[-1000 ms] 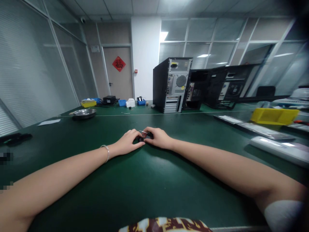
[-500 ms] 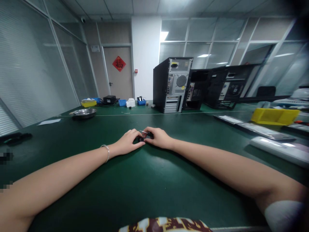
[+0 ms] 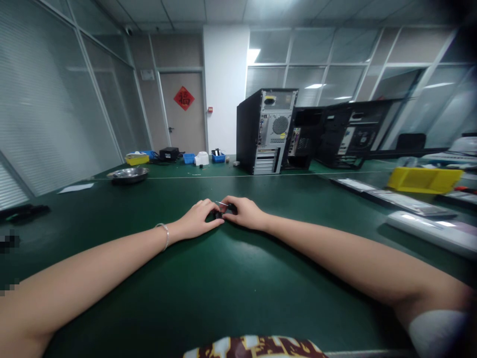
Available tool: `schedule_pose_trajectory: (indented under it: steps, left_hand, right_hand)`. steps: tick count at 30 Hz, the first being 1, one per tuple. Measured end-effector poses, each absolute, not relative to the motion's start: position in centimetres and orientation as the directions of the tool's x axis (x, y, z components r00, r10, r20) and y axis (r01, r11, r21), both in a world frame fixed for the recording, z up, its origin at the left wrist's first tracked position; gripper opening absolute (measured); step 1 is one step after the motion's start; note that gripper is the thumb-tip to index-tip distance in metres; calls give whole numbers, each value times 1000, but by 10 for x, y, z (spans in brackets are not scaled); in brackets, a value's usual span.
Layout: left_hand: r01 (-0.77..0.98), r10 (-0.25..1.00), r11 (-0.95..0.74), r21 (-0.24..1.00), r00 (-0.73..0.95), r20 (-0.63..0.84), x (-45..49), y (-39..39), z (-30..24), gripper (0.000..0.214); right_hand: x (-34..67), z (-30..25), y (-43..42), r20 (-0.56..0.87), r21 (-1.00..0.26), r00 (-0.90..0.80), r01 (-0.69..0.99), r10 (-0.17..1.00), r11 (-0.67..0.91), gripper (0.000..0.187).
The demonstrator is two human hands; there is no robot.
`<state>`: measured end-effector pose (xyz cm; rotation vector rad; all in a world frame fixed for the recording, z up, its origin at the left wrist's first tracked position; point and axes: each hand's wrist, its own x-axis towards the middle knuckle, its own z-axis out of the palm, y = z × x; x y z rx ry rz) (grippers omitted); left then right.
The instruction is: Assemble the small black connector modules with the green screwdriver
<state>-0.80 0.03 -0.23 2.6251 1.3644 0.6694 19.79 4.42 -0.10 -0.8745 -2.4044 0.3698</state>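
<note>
My left hand [image 3: 197,219], with a thin bracelet at its wrist, has thumb and fingers closed on a small black part [image 3: 218,215] low over the green table. What kind of part it is cannot be made out, since the fingers cover most of it. In my right hand [image 3: 249,213] is a small screwdriver [image 3: 231,207] with a black handle. Its thin metal shaft points left, toward the left fingertips. Both hands meet near the middle of the table, fingertips almost touching.
A black computer tower [image 3: 266,132] stands at the back, with more opened cases [image 3: 354,132] to its right. Small blue bins [image 3: 218,158] and a metal dish [image 3: 129,175] sit farther off. On the right are a yellow bin [image 3: 425,179] and a long white object [image 3: 428,231].
</note>
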Motion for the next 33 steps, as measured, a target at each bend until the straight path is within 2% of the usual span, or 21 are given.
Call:
schedule_pose_trajectory:
  steps: [13,16,18,21,24,28,33]
  left_hand:
    - [736,796,-597,321,493,351,-8,0,-2,24]
    - [701,813,-578,418,444,377,-9,2,-3,26]
    - [650,843,-536,539,374,387,-11,5,-4,31]
    - [501,895,-445,742,272,353,-13,10,-5,38]
    - [357,929,-358,863,233,289,-14,12,-5,44]
    - [258,935,-314,914,254,249,-12,10,-4,47]
    - [265,911,-360,895,307,275,-8,6,-4,47]
  right_hand:
    - [198,-2,45,404,-434,-640,494,653,753,22]
    - [199,-5,48,446,-459,-617,465,649,757,22]
    - [199,-8,51,500,-491,-586,415,638,766,21]
    - [199,-10,53,597,-525,-526,315,606,790,21]
    - [199,-8,50,667,-528,-475,243,574,814,22]
    - [197,-5,43,695,-517,-466,206,548,831,21]
    - [195,-5,41,705,-492,-479,200,523,847,22]
